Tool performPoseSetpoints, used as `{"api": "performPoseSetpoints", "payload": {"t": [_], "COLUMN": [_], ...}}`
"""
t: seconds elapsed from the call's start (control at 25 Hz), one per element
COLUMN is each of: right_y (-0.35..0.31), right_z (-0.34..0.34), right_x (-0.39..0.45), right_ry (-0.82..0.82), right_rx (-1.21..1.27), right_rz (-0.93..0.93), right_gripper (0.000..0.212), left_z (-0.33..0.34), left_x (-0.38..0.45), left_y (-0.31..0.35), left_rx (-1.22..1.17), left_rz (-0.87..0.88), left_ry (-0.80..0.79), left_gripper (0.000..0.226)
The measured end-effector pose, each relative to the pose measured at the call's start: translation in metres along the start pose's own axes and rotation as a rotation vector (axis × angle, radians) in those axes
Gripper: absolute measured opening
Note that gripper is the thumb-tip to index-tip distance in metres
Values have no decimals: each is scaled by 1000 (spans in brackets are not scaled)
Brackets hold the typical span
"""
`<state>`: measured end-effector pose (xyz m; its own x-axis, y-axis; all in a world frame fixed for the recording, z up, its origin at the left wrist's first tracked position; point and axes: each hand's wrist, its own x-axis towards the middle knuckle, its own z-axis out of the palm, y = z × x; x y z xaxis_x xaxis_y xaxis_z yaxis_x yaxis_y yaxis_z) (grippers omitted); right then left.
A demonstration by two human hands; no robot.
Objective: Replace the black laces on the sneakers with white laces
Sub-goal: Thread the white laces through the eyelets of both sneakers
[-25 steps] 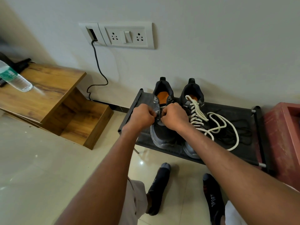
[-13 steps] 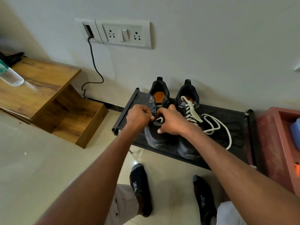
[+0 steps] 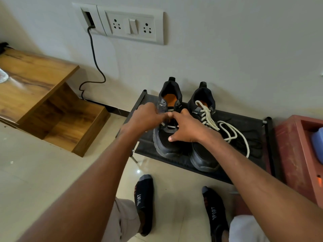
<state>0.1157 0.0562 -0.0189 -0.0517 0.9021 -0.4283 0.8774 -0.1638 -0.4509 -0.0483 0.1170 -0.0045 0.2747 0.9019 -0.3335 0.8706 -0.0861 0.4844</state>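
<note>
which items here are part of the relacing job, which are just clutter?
Job:
- left sneaker, white lace partly threaded
- right sneaker, white lace in, ends loose
- left hand and right hand, both at the left sneaker's lace
- black rack under the sneakers

Clutter:
- wooden shelf
- wall socket panel
- black cable
- red crate

- We see the two sneakers (image 3: 170, 137) in a matt black, suede-like upper with a duller, ridged rubbery sole; the insole of one shows orange cloth.
- The white lace (image 3: 227, 130) on the right-hand shoe looks like thick woven cord, soft and matt.
- The rack (image 3: 244, 123) under them has a matt black cloth shelf on thin metal rods.
- The floor (image 3: 35, 180) we take for polished tile, glossy, with a bright glint.
- The step-shaped shelf (image 3: 35, 81) shows wood grain with a slight sheen.
- The switch plate (image 3: 132, 25) is smooth white plastic.
- The wall (image 3: 227, 49) is matt paint.
</note>
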Motion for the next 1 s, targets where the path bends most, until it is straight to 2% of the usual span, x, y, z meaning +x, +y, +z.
{"api": "performPoseSetpoints", "payload": {"t": [0.08,0.16,0.24,0.4,0.48,0.56,0.6,0.64,0.68,0.76,0.84,0.92,1.0], "right_y": [0,-1,1,4,4,4,4,4,3,3,2,3,3], "right_z": [0,6,11,7,5,4,4,4,4,5,6,6,6], "right_x": [0,-2,-1,1,0,-2,-3,-3,-3,-3,-3,-2,-2], "right_ry": [-15,43,93,66,65,72,75,79,84,97,104,100,99], "right_rx": [22,-59,-99,-84,-61,-49,-54,-61,-69,-81,-83,-86,-90], "right_rz": [9,2,4,13,15,12,11,12,14,14,16,20,20], "right_gripper": [88,97,107,123,125,126,127,128,129,128,126,124,123], "left_z": [9,9,5,-18,-35,-51,-54,-52,-46,-25,-4,8,10], "left_x": [5,9,9,-1,-12,-20,-20,-19,-16,-6,-2,0,1], "left_y": [3,6,8,9,9,9,7,5,4,-4,-7,-6,-2], "left_rx": [80,146,151,-21,-336,-986,-1226,-1284,-1136,-474,-26,178,277], "left_rz": [31,60,65,35,46,87,85,69,44,73,107,78,98], "left_ry": [-60,-67,-53,7,109,118,88,85,138,248,119,-31,-50], "left_gripper": [41,31,33,36,33,31,31,30,28,21,30,41,38]}}
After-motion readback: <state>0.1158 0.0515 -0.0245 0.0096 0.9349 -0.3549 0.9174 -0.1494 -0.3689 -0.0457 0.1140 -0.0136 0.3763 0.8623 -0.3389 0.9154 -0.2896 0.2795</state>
